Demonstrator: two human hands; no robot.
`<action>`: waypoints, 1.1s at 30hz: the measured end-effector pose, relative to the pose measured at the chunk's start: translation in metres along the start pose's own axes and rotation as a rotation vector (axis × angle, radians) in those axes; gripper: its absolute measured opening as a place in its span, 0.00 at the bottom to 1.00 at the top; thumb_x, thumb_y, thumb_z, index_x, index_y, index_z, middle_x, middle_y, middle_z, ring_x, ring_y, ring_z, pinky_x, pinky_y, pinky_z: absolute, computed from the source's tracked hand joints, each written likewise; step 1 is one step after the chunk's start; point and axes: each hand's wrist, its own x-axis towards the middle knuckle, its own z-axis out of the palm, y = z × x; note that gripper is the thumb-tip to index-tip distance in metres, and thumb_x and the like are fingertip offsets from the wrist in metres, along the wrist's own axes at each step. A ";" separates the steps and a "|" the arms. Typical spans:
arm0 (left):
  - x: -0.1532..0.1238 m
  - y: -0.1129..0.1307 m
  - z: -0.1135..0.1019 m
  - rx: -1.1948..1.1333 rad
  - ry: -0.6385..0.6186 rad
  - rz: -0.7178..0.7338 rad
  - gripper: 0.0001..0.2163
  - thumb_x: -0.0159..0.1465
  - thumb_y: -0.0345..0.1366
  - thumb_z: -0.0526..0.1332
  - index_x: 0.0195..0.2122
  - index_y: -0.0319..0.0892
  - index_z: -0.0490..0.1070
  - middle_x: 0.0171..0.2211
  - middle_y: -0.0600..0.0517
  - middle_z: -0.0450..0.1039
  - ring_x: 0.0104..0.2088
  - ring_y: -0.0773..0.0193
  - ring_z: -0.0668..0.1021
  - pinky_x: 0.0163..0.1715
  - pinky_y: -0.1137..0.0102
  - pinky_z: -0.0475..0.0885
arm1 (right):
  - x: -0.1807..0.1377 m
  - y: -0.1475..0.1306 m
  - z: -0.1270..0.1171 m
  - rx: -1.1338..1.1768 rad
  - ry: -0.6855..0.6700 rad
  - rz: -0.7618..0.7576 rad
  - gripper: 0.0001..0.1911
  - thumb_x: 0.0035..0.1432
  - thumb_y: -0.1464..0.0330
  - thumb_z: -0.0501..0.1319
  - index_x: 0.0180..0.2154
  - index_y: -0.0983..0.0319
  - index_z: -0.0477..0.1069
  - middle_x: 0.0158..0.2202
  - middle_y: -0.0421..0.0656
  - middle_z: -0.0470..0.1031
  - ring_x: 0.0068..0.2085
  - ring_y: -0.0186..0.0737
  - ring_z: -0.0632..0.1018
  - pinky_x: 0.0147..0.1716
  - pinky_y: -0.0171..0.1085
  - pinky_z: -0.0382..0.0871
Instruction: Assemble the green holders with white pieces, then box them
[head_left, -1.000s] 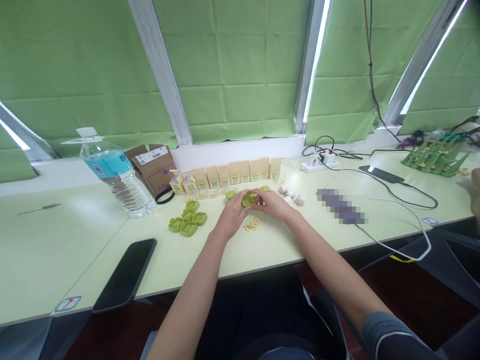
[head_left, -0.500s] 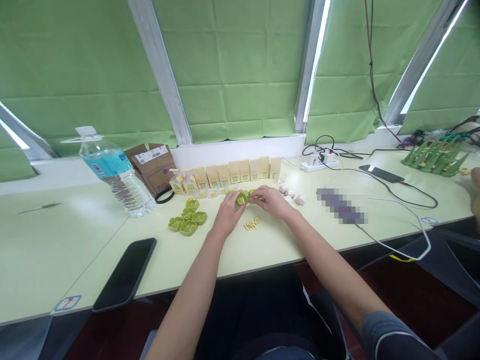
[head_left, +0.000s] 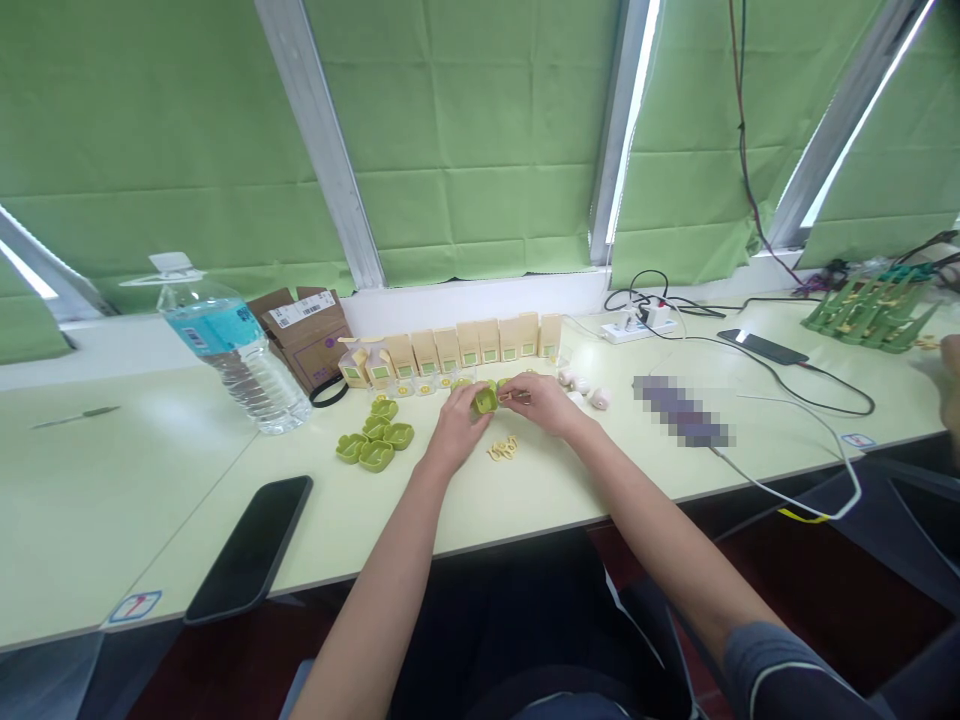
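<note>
My left hand is closed on the side of a small green moulded cup, tilted so that its hollow faces me. Close by on the right, my right hand has its fingers pinched beside the cup; what they hold, if anything, is too small to make out. Thin yellow curved pieces lie in a small heap just below the hands. More green cups rest in a cluster to the left. Several pale round pieces sit beyond my right hand.
Behind the hands stands a row of small tan boxes with clear cups before it. A water bottle, a cardboard box and a black phone are at left. A power strip and cables lie at right.
The green cup has turned slightly in my left hand, its hollow facing me more. My right fingers have shifted a little beside it.
</note>
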 end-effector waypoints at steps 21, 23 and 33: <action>-0.001 0.008 0.000 -0.062 -0.097 0.013 0.20 0.61 0.35 0.67 0.55 0.46 0.72 0.48 0.47 0.77 0.48 0.57 0.78 0.50 0.58 0.76 | 0.000 -0.005 -0.002 -0.054 -0.069 0.099 0.09 0.56 0.76 0.66 0.37 0.59 0.82 0.37 0.42 0.84 0.38 0.40 0.84 0.42 0.37 0.76; -0.001 0.009 0.000 -0.066 -0.097 0.013 0.20 0.61 0.35 0.68 0.55 0.45 0.73 0.48 0.47 0.77 0.47 0.57 0.79 0.50 0.57 0.76 | 0.001 -0.004 -0.002 -0.074 -0.069 0.098 0.09 0.56 0.76 0.67 0.37 0.58 0.82 0.36 0.41 0.84 0.37 0.40 0.84 0.42 0.37 0.75; -0.001 0.012 0.000 -0.118 -0.051 0.041 0.20 0.60 0.31 0.67 0.54 0.44 0.73 0.47 0.47 0.77 0.43 0.61 0.79 0.44 0.63 0.79 | 0.002 0.000 0.005 -0.010 0.010 0.115 0.08 0.54 0.77 0.67 0.31 0.59 0.82 0.31 0.39 0.83 0.33 0.38 0.82 0.37 0.35 0.75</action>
